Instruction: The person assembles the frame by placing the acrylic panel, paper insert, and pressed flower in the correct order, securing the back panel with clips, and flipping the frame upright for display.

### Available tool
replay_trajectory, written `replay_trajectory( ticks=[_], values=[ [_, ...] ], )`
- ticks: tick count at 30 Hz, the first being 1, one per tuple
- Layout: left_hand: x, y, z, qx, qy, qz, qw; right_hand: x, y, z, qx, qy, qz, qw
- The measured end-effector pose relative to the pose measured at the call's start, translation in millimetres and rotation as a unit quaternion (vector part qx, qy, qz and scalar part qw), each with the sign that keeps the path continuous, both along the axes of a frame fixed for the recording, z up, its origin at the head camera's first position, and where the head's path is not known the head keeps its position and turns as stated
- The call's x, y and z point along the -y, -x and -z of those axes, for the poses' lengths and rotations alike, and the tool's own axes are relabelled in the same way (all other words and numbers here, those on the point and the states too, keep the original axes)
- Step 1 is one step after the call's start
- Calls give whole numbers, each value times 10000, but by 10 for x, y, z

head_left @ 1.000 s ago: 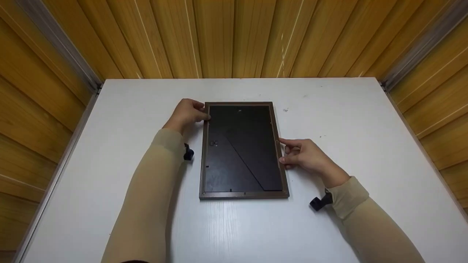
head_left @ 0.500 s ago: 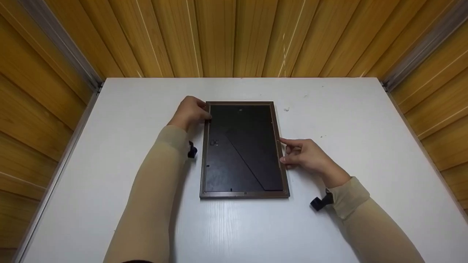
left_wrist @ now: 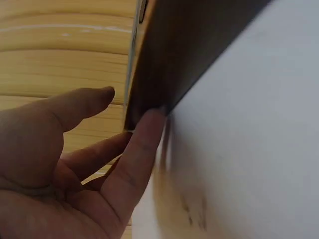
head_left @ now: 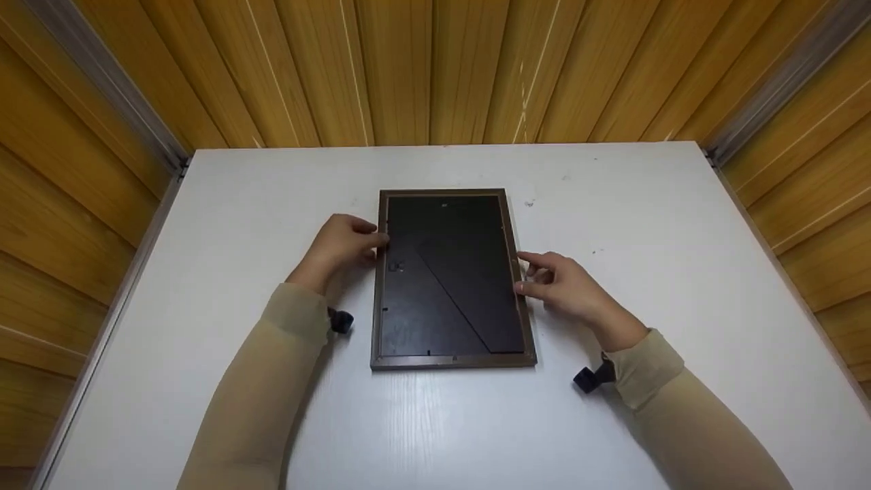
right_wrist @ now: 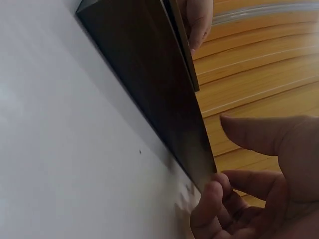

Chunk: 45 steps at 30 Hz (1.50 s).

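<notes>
A brown picture frame [head_left: 454, 361] lies back side up on the white table, its black backing board [head_left: 449, 272] carrying a slanted stand leg [head_left: 483, 292]. At its left side is my left hand [head_left: 340, 245]; in the left wrist view a fingertip touches the frame's side wall while the thumb [left_wrist: 84, 104] stands apart from it. On the opposite side is my right hand [head_left: 568, 286]. Its bent fingertips [right_wrist: 214, 189] rest at the frame's side wall in the right wrist view, and the thumb [right_wrist: 254, 134] is held off the frame.
The white table [head_left: 435, 429] carries small specks [head_left: 529, 203] right of the frame. Wood-look panel walls [head_left: 401, 75] stand behind it and on both sides. Each wrist wears a small black camera mount [head_left: 592, 378].
My left hand has slid down the frame's left side, from near its top corner toward me. My right hand has shifted only slightly, and the frame lies as before.
</notes>
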<state>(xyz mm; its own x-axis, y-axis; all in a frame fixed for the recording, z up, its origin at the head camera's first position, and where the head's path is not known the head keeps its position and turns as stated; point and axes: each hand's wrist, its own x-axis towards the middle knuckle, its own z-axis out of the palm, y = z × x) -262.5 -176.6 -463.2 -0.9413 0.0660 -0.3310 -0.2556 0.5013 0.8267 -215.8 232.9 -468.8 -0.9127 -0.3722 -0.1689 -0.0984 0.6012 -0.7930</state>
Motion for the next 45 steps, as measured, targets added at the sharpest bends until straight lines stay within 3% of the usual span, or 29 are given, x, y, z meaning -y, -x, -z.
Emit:
replay_trajectory(
  ticks=[5,9,11,13,19,22,30,39,45],
  values=[
    [-25,-284,24,198,-547,-29,9983,196,-244,-98,-611,-719,-175,9954],
    [-61,-380,77,-28,-284,-1,9996,405,-486,-97,-791,-1461,-497,9848],
    [-67,-405,97,-157,-63,13,9999,491,-573,-79,-819,-1765,-516,9795],
    [-73,-425,108,-154,-110,-22,9998,553,-624,-59,-825,-1873,-442,9778],
    [-91,-461,131,135,-661,-227,9975,621,-635,-16,-698,-1498,-37,9862],
    [-102,-470,131,155,-707,-200,9972,625,-630,-19,-595,-1238,124,9904],
    [-128,-502,149,-345,-243,-180,9989,602,-589,-28,-503,-841,312,9947],
    [-179,-465,178,-771,-658,-333,9943,529,-553,-6,-579,-388,419,9967],
    [-168,-455,173,-796,-844,-132,9932,530,-540,13,-621,-293,461,9966]
  ],
)
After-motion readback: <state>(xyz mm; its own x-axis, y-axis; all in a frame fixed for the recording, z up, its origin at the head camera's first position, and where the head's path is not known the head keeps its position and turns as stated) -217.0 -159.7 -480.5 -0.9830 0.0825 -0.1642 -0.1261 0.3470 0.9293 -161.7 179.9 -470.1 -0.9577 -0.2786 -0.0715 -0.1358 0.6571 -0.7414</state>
